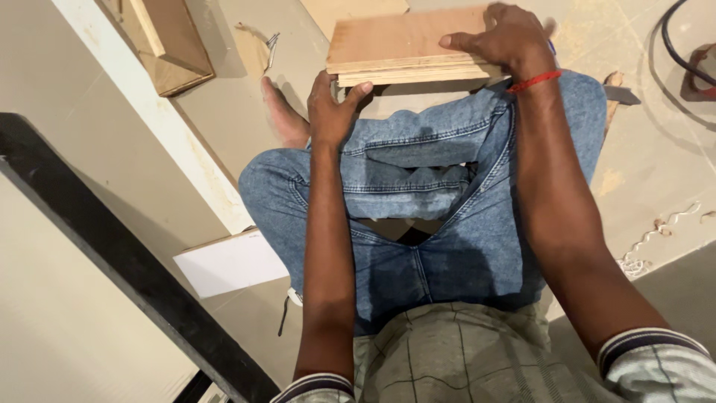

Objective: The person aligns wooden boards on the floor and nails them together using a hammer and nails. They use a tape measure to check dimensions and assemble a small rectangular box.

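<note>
We're looking down at a dusty beige floor (656, 172). At ten o'clock a wooden box (175, 45) sits by a white beam (149, 112); at eight, a black bar (127, 261) crosses. Wood shavings (656, 231) curl at three, a black cable (671, 45) loops at two.

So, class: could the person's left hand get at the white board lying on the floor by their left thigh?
Probably yes: the left hand grips the plywood stack, but nothing lies between it and the white board.
</note>
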